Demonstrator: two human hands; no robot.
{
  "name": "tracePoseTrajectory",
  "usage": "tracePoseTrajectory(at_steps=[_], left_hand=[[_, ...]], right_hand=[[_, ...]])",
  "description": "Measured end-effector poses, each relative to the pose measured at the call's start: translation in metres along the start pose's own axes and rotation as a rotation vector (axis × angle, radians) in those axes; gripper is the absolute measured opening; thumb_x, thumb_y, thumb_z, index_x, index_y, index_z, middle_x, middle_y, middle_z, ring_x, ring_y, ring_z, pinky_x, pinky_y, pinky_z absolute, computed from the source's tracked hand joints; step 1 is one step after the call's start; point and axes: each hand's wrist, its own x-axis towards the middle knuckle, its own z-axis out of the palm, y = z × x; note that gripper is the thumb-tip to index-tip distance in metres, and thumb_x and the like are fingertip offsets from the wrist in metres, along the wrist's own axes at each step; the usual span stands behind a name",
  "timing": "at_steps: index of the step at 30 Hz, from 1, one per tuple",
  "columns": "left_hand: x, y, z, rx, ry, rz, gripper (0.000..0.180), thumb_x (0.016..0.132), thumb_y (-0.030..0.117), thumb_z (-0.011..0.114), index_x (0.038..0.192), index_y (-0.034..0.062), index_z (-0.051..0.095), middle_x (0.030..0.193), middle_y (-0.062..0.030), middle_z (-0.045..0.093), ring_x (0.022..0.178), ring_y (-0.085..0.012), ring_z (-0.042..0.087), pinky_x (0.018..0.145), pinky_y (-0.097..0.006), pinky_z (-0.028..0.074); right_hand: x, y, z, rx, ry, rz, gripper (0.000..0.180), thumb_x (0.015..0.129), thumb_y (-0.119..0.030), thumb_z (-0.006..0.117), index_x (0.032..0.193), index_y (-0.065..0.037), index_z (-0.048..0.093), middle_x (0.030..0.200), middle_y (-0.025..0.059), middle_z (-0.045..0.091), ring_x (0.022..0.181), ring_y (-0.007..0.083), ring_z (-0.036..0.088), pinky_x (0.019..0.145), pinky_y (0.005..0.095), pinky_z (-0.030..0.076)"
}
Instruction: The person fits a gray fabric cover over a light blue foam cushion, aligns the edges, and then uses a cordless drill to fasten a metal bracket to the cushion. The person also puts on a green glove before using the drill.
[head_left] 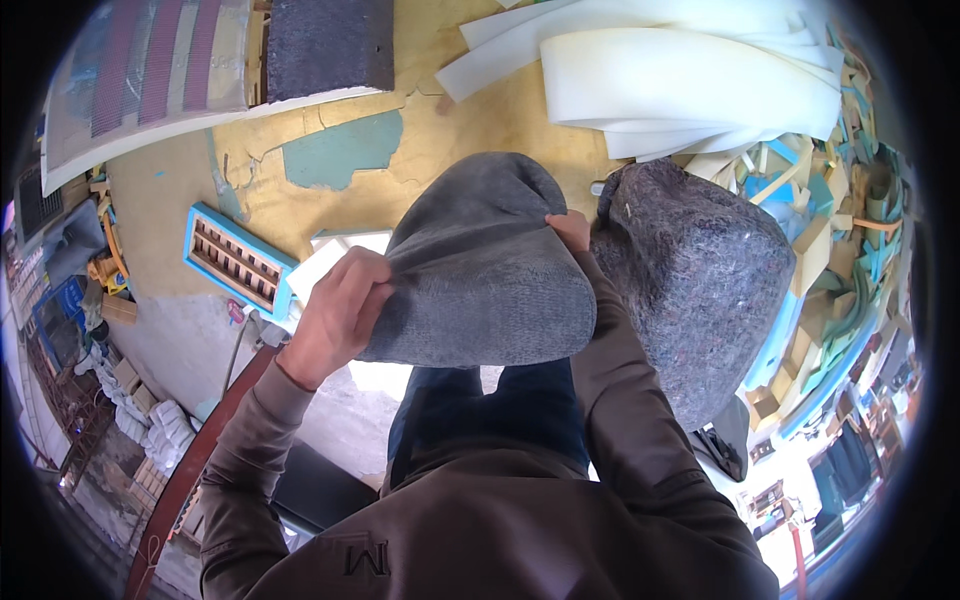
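Grey cloth (490,300) is held up by two hands in front of the body, above the dark trousers (490,415) and at the near side of a yellow table (265,205). The left edge of the cloth is gripped by the left hand (345,300), with its fingers bent in. The upper right edge is pinched by the right hand (570,230), and that arm is passed along the right side of the cloth. The cloth is puffed out like a bag, with soft folds at the top. Whether its back is rested on the table cannot be told for sure, as that part is hidden.

Just to the right, a big speckled lump (700,270) is seen close to the right arm. Behind it, white sheets (690,80) are heaped, and foam bits (815,255) in blue, green and cream are piled at the far right.

To the left, a blue-rimmed box (240,260) with rows of slots is set near the left hand. Some of the yellow is broken by a green patch (345,150). At the top left, a dark pad (330,50) can be seen
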Motion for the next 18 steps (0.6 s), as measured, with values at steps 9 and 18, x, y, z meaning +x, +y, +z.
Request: tracePoseTrajectory(at_steps=[9, 18], left_hand=[[-0.013, -0.025, 0.001, -0.089, -0.143, -0.125, 0.029, 0.112, 0.022, 0.068, 0.092, 0.0021, 0.062, 0.085, -0.0105, 0.06, 0.081, -0.0279, 0.061, 0.077, -0.039, 0.051], [-0.065, -0.178, 0.171, -0.81, -0.117, -1.261, 0.084, 0.102, 0.057, 0.082, 0.148, -0.01, 0.063, 0.136, -0.0248, 0.073, 0.12, -0.0295, 0.074, 0.099, -0.038, 0.059]], right_hand=[[-0.017, 0.014, -0.001, 0.04, 0.005, 0.033, 0.061, 0.085, -0.047, 0.082, 0.114, 0.007, 0.081, 0.117, 0.0323, 0.08, 0.115, 0.044, 0.078, 0.098, 0.0497, 0.06], [-0.068, 0.059, 0.003, 0.638, -0.073, 0.157, 0.036, 0.1, -0.029, 0.083, 0.112, 0.006, 0.083, 0.102, 0.0101, 0.085, 0.091, 0.0187, 0.078, 0.085, 0.0359, 0.059]])
